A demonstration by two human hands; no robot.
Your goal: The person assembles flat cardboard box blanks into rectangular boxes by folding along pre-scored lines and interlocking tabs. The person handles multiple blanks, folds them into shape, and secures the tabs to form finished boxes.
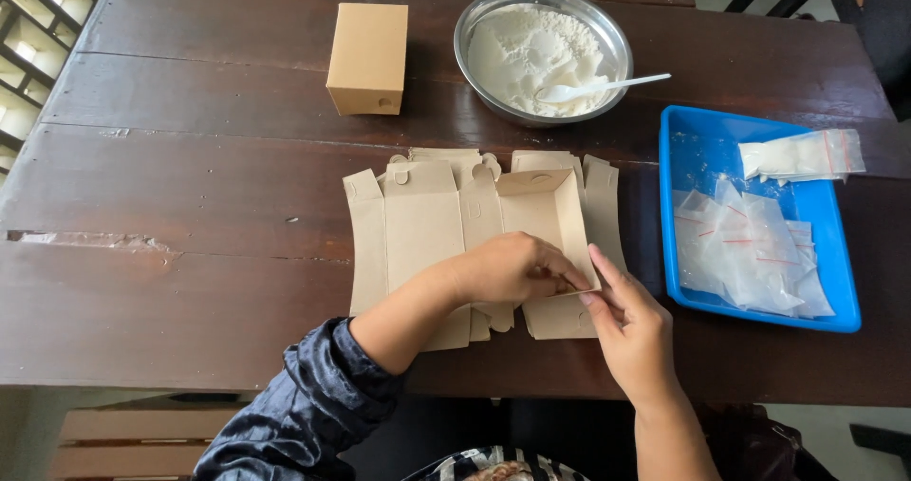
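Two hands at a half-folded cardboard box [546, 217], left hand [508, 268] pinching its near edge, right hand [631, 324] fingertips pressed on it

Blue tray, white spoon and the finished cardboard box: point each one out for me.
blue tray [700, 144]: head view, bare floor near its far left corner.
white spoon [607, 86]: head view, middle of its handle over the bowl.
finished cardboard box [369, 43]: head view, centre of its top face.
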